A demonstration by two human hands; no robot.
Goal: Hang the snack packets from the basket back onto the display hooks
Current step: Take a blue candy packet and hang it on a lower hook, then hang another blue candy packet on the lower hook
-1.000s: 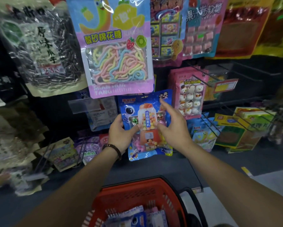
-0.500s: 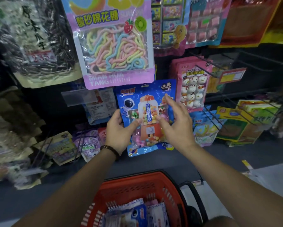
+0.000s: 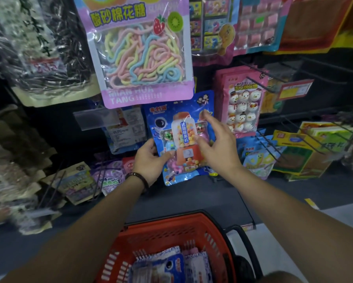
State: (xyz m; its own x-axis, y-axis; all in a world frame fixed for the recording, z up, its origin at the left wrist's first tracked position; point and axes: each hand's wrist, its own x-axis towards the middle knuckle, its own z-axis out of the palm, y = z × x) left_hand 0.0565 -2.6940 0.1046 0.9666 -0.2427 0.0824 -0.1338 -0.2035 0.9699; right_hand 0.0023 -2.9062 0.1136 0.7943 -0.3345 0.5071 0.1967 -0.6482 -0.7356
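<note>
The blue gumball-machine packet (image 3: 184, 139) stood upright against the display, its long axis close to vertical and its top end leaning a little to the left. Its printed face was turned toward the camera, right way up. Its top edge sat just below, and partly tucked behind, the bottom of the big pastel marshmallow-rope packet (image 3: 145, 54) hanging above it, so the pictures did not show whether it was on a hook.

The left hand (image 3: 150, 160), with a dark bracelet (image 3: 137, 178) at the wrist, gripped the packet's lower left edge. The thumb lay across the front and the fingers curled round behind. The right hand (image 3: 217, 146) held nothing. Its fingers were spread and fairly straight over the right half of the packet's face, the forefinger reaching toward the upper right corner, though whether they pressed on it could not be told.

Just to the right hung a pink snowman packet (image 3: 242, 103). Below the forearms sat the red basket (image 3: 167, 229), well apart from the held packet, with more packets (image 3: 161, 266) lying flat inside.
</note>
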